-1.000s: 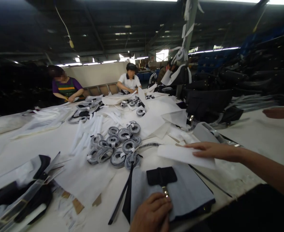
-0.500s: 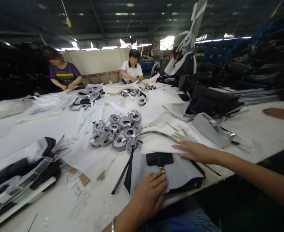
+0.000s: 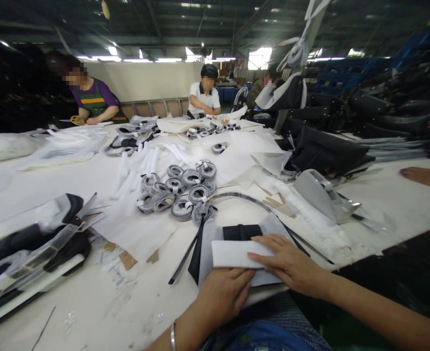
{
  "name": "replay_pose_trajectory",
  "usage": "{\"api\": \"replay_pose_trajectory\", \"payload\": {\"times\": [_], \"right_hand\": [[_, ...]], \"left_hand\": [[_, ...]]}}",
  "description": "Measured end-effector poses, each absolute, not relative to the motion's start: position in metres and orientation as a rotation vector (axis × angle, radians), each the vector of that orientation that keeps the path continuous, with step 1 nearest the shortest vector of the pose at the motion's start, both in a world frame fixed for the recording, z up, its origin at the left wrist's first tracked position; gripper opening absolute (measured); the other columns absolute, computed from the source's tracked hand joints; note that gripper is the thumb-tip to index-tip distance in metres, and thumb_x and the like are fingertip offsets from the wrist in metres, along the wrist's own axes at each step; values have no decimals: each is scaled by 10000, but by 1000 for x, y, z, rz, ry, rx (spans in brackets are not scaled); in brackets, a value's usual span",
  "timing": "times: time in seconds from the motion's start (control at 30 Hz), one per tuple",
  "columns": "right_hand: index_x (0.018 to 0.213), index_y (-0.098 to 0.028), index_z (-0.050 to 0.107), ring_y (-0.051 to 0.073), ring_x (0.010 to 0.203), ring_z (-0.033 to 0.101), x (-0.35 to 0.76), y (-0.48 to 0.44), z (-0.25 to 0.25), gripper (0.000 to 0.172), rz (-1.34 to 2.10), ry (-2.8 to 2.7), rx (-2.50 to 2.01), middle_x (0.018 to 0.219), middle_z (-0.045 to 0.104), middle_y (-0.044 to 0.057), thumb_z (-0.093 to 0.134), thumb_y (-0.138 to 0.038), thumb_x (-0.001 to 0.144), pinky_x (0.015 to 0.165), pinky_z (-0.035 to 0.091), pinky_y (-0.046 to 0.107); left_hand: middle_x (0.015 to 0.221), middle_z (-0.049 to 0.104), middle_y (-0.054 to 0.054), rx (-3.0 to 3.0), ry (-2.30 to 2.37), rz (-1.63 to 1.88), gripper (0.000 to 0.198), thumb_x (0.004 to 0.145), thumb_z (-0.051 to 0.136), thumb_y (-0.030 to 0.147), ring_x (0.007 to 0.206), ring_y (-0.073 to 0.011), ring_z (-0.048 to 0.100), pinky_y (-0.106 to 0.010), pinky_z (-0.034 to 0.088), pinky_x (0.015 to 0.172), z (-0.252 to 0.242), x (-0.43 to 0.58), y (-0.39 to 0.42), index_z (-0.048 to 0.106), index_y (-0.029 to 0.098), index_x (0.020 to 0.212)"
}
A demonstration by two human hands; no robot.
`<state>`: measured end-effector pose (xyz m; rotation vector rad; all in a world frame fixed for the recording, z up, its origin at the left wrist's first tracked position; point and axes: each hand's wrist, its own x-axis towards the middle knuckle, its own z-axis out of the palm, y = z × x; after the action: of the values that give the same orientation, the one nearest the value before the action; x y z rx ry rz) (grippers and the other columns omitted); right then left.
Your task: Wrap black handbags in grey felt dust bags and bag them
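Note:
A handbag (image 3: 206, 236) in pale grey wrapping, with black parts showing, lies flat at the table's front edge. Across its front rests a white padding strip (image 3: 229, 253), hiding the metal clasp. My right hand (image 3: 290, 265) has the strip's right end, its thumb on the white face and its fingers along the upper edge. Below the strip, my left hand (image 3: 225, 292) lies on the bag, fingers stretched out and fingertips at the strip's lower edge. A black strap (image 3: 184, 258) hangs off the bag's left side.
Behind the bag sit several wrapped strap coils (image 3: 182, 207). Another wrapped bag (image 3: 65, 248) lies left, near cardboard scraps (image 3: 127, 261). Black bags (image 3: 328, 151) are piled at right. Co-workers (image 3: 204, 95) sit across the table (image 3: 394, 195); another person's hand (image 3: 418, 175) rests at far right.
My right hand has come down and toward me, and the white strip now covers the clasp. My left hand stays on the bag's lower front. One co-worker's yellow-handled tool now shows.

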<state>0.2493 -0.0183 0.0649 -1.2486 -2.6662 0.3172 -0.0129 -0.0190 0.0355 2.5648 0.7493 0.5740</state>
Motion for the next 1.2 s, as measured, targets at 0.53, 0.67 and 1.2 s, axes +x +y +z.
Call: {"api": "replay_pose_trajectory", "payload": {"times": [0.53,0.67,1.2], "right_hand": [[1565,-340,288,262,1492,254,259,-29,51,802,332,-2787,-1052,1581,376,-10,463,-36,843,1211,208,535],[1528,-333,383,301,1429,371,253,-30,58,827,318,-2763,-1099,1561,415,-4,470,-14,771,1143,322,544],[1478,-307,456,331,1413,392,246,-29,68,496,468,-2726,-1109,1539,454,14,499,-282,985,1146,318,587]], "left_hand": [[1130,740,-41,2664,763,698,370,962,513,225,963,-201,726,-337,598,883,18,-19,-23,580,238,1325],[1114,744,-18,2659,760,656,376,953,512,200,919,-166,732,-288,599,860,23,-18,-23,575,242,1322],[932,741,-63,2710,702,873,228,929,495,142,805,-149,715,-270,598,787,67,-8,-38,629,182,1110]]}}
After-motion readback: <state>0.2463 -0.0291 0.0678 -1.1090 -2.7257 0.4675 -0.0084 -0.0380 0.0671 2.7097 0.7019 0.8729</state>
